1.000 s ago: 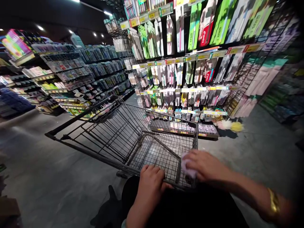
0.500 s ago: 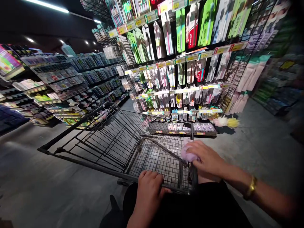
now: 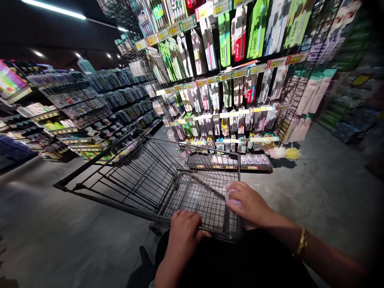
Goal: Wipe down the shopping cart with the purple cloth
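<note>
A dark metal shopping cart stands in front of me, its wire basket bare inside. My left hand is closed over the cart's near rim, the thumb on the near side. In my right hand is a crumpled pale purple cloth, with the fingers wrapped round it at the cart's right edge. The cloth is partly hidden by the fingers. A gold bracelet circles the right wrist.
Past the cart stands a display rack hung with packaged goods in rows. More stocked shelves run along the left. Pink and yellow fluffy items hang low at the rack's right corner. Grey floor surrounds the cart.
My right hand and the cloth have moved a little left and down, with the fingers now covering more of the cloth. The left hand has shifted slightly left on the rim.
</note>
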Tool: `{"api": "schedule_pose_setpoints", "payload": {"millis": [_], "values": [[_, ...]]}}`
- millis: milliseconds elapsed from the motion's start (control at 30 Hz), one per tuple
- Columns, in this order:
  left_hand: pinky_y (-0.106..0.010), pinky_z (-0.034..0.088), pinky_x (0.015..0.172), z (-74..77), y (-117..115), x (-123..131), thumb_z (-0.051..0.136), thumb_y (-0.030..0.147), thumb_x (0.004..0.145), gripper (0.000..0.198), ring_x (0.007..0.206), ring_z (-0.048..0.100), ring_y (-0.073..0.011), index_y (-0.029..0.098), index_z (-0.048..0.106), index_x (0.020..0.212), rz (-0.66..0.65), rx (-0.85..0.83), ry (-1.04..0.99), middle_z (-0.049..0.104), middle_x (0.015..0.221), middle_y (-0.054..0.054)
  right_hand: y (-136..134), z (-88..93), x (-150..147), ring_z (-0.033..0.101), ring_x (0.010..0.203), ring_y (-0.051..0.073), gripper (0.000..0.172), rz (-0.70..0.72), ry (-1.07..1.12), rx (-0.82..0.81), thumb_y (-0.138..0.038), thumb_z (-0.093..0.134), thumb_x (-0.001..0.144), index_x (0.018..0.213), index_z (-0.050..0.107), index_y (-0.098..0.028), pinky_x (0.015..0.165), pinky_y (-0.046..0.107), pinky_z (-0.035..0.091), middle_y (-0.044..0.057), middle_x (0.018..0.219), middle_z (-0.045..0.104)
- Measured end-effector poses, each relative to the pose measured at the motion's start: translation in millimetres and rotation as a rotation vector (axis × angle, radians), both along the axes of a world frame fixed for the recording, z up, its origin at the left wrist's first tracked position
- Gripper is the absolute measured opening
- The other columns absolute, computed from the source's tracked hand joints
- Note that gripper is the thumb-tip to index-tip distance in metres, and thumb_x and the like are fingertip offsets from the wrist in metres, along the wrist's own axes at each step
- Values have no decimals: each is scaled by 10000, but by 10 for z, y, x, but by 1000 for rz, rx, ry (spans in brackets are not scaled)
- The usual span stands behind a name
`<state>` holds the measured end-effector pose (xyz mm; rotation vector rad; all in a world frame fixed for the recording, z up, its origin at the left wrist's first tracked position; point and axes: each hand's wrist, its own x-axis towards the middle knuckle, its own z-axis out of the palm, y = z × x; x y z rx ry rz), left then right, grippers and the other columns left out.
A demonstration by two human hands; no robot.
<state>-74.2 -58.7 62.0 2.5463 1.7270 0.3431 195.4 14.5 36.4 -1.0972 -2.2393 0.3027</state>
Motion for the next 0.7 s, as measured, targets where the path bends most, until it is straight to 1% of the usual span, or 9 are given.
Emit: {"api": "schedule_pose_setpoints", "payload": {"millis": [133,233,333,400,467,533,600,667,700], "values": [[-355,304,786,25,-2,-144,716,554,807,382,784,585,-196,201,593,724,7,-24,3,650,752,18,-69,14,-134,551,1106,229,195,-5,-9,-12,-321,579,905,808,695,-198,942,365,469,75,1050,674],[-351,305,793,33,16,-262,756,598,745,412,810,596,-200,209,622,747,8,-54,-7,657,772,21,-74,-8,-244,548,1088,227,187,-21,4,-3,-307,572,910,811,689,-199,933,361,465,77,1033,668],[-352,306,819,28,43,-377,750,584,760,381,832,601,-201,218,644,766,12,-82,-38,663,785,20,-91,-43,-351,551,1077,227,177,-20,30,17,-309,582,911,816,688,-203,932,363,464,72,1010,667],[-351,315,823,23,62,-462,731,590,774,384,831,600,-206,217,645,755,21,-108,-64,666,778,8,-69,-61,-382,564,1046,219,182,22,40,18,-330,597,908,806,689,-209,916,351,469,64,989,672],[-350,331,826,29,78,-564,728,631,750,432,827,599,-211,208,639,732,31,-146,-95,669,768,-7,16,-73,-368,580,1008,208,194,82,37,13,-352,605,906,794,692,-220,888,333,478,55,964,680],[-361,345,874,53,80,-682,739,691,690,496,843,602,-216,206,642,729,30,-186,-149,677,777,-10,152,-88,-329,589,992,205,205,92,39,17,-370,597,913,803,703,-232,874,328,482,50,973,688],[-397,332,981,94,58,-781,722,764,631,564,885,610,-222,221,669,774,8,-223,-227,694,819,-5,287,-113,-308,591,1003,210,218,47,54,33,-387,580,924,837,716,-240,886,342,480,51,1017,691],[-442,292,1075,133,6,-799,637,833,644,625,907,622,-225,239,693,831,15,-237,-311,708,857,-5,361,-149,-335,591,1008,217,231,-10,65,59,-398,570,929,850,719,-241,899,358,478,56,1040,689],[-461,279,1102,143,-30,-758,569,847,696,639,914,629,-226,243,699,859,46,-226,-345,714,877,-11,364,-170,-368,591,1010,222,232,-33,65,73,-398,569,927,845,716,-238,901,363,478,61,1041,688]]}}
